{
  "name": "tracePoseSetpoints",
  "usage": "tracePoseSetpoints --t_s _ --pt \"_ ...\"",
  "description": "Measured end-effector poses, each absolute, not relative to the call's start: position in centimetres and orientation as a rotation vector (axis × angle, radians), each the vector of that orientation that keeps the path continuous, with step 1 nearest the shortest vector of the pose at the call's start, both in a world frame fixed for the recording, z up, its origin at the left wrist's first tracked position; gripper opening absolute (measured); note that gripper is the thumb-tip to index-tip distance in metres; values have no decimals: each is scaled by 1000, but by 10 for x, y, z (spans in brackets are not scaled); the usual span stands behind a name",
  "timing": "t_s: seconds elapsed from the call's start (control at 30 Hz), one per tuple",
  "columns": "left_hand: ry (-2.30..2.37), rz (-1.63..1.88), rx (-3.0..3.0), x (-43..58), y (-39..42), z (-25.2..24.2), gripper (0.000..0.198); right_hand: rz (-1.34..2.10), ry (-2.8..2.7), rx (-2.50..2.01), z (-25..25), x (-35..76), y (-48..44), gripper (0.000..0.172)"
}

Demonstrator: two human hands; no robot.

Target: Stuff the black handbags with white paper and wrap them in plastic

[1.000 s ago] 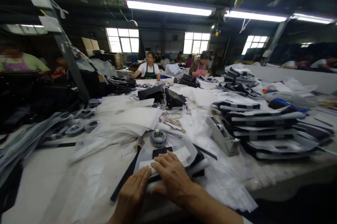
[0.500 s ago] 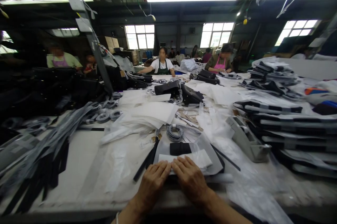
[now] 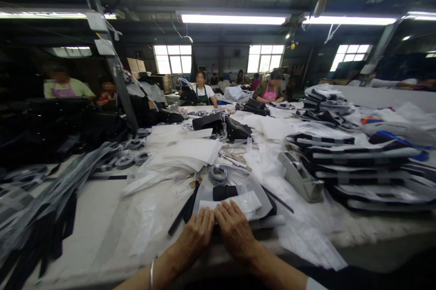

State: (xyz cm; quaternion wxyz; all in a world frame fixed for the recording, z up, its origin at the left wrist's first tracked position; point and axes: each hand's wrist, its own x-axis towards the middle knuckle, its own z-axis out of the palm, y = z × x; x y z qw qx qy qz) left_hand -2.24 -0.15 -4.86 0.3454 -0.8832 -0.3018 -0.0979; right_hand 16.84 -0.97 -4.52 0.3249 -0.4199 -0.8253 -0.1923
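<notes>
Two black bags [image 3: 238, 129] lay beyond the fingers, contents hidden. The white packet [image 3: 245, 201] lay under the fingertips of the left hand [image 3: 197, 231] and right hand [image 3: 235, 230], fingers together; clamping could not be determined.

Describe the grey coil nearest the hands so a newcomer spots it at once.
On the big pale worktable, find the left hand and right hand side by side at the near edge. Just beyond them lies a small black piece, and behind that the grey coil. Unlike the coils grouped farther left, it lies apart, with a pale band across it.
</notes>
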Motion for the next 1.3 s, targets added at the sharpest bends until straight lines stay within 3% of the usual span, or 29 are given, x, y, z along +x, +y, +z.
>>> tracePoseSetpoints --t_s 0.5,0.67,0.8,1.1,1.23,1.3 --pt "-763 -361 -2200 -22 3 -55 38 -782 -2306 -1107 -59 167 -8 38" --pt "-700 -416 -2120 -31 3 -47 51 -651 -2479 -1064 -26 170 -8 38" --pt "-718 -491 -2054 -32 13 -42 48 -641 -2546 -1055 5 172 1 29" --pt "-637 -804 -2111 -30 37 -8 59 -462 -2473 -1044 51 177 1 57" --pt "-748 -825 -2163 -48 41 3 56 -339 -2237 -751 87 230 -22 49" --pt "-843 -845 -2176 -56 41 8 50 -353 -2009 -809 90 271 -28 41"
